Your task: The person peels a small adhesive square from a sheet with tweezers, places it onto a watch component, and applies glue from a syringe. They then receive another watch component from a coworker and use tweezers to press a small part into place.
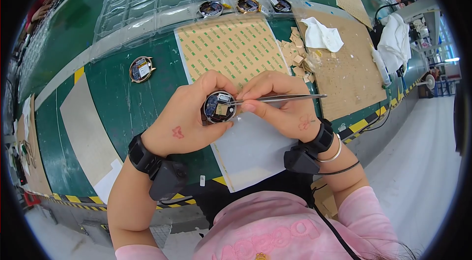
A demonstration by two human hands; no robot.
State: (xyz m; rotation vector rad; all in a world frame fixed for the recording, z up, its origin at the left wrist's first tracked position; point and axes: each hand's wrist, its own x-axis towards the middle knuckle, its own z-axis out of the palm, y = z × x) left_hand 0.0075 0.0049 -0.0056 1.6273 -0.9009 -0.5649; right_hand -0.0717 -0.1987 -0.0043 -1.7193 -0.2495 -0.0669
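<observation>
My left hand [184, 117] is closed round the rim of a round watch case [213, 107], with its open inside facing up. Blue circuit board, a silvery part and a small tan square show inside it. My right hand [282, 105] pinches a pair of metal tweezers [290, 97], whose tips reach into the case over the board. Whether the tips grip anything is too small to tell. Beneath both hands lies a sheet of tan adhesive pieces [231, 46] printed in green, its lower part bare whitish backing [250, 147].
Another open watch case [141, 69] rests on the green mat to the left. Clear trays [132, 1] at the back hold several more cases. Loose tan squares [296, 48], a brown board [344, 70] and a white cloth [322, 34] lie to the right. A grey strip [91, 122] lies left.
</observation>
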